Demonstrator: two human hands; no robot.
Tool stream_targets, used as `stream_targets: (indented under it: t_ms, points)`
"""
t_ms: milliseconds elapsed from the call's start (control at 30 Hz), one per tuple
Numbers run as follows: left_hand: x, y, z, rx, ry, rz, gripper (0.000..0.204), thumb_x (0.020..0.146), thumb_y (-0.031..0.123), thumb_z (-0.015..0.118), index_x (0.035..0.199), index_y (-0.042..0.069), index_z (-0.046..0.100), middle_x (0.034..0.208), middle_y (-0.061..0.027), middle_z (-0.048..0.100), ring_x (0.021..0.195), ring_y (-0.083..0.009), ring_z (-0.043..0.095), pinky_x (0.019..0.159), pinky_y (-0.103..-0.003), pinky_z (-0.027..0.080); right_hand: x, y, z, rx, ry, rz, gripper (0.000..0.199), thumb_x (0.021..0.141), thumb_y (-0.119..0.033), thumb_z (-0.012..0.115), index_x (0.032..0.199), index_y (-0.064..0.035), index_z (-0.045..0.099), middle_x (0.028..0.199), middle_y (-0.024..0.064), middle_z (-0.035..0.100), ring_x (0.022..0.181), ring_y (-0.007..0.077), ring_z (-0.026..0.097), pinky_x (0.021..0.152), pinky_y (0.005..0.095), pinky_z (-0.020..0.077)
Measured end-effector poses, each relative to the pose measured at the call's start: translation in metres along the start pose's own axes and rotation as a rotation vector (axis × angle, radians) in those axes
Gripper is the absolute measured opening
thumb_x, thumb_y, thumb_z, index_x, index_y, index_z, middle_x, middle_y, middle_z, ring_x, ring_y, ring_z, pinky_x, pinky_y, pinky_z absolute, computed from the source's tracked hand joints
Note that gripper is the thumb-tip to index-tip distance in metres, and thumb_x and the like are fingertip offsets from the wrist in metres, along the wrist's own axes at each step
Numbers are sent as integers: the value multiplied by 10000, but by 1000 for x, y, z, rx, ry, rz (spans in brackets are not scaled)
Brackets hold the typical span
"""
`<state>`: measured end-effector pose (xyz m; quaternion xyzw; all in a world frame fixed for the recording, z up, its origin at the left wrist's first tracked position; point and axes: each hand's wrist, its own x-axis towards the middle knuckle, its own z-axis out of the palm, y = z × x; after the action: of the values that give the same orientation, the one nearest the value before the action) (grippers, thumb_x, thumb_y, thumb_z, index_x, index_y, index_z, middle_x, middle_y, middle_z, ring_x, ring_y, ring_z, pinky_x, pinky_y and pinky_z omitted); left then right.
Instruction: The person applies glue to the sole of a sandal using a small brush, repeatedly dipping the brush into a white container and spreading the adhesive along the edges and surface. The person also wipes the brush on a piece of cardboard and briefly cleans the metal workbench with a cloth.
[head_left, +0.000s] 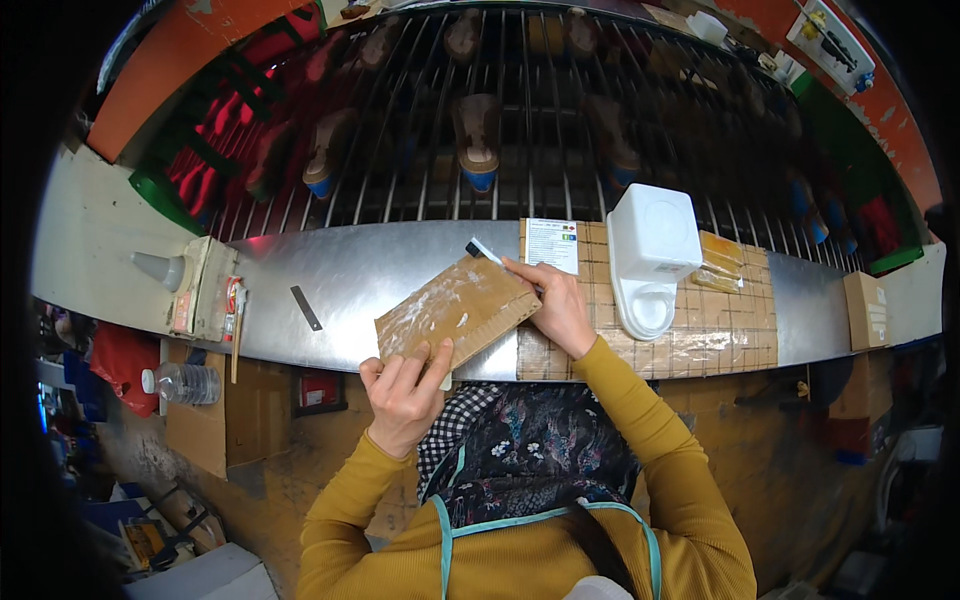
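Holding a flat brown board (455, 312) at its near edge, the left hand (405, 395) has its grip closed on it, thumb on top and fingers curled under. Right hand (555, 305) sits at the board's right far corner, grip closed on a small brush (487, 251) whose dark tip pokes out to the far left, over the board's far edge. The board is tilted, smeared with whitish patches, and lies on the shiny metal counter (350, 275), its near corner overhanging the near edge.

Just right of the right hand: a taped brown cardboard mat (720, 340) on the counter, a white printed label (552, 243) at its far left corner, and a white plastic container (652, 250) with a round recess at its near end. Yellowish packets (720, 262) lie to the right of the container.

Left of the board, a thin dark strip (306, 307) lies on the metal. Further left, a cream box (205, 285) with a grey cone nozzle (160, 268). A clear plastic bottle (182, 382) sits lower left, below the counter.

Far side: a wire rack (500, 120) with shoe pieces (478, 135) on it.
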<state>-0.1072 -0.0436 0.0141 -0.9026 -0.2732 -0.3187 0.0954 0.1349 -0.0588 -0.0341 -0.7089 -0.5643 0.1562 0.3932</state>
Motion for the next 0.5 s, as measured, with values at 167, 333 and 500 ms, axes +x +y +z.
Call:
stream_targets:
  t_ms: [167,333,500]
  points:
    - [0,3,2,27,13,-4,546,541,-31,594,1047,118,736,861,-25,672,617,-142,484,709,-321,279,3,1,6,-63,-3,-33,328,879,-130,616,1202,-144,676,748,105,616,650,256,595,626,356,463]
    - [3,2,-8,-5,22,-6,518,581,-12,612,1062,135,732,861,-9,670,626,-125,478,708,-322,261,21,18,20,900,-72,236,309,970,-181,540,1246,-76,632,751,-11,622,561,118,525,529,259,426]
    - [4,5,-9,10,17,-61,532,576,-11,602,1069,141,732,859,5,668,626,-123,473,711,-322,258,5,6,-5,1145,-205,471,272,996,-197,511,1234,-93,594,712,-58,566,438,2,297,389,163,189]
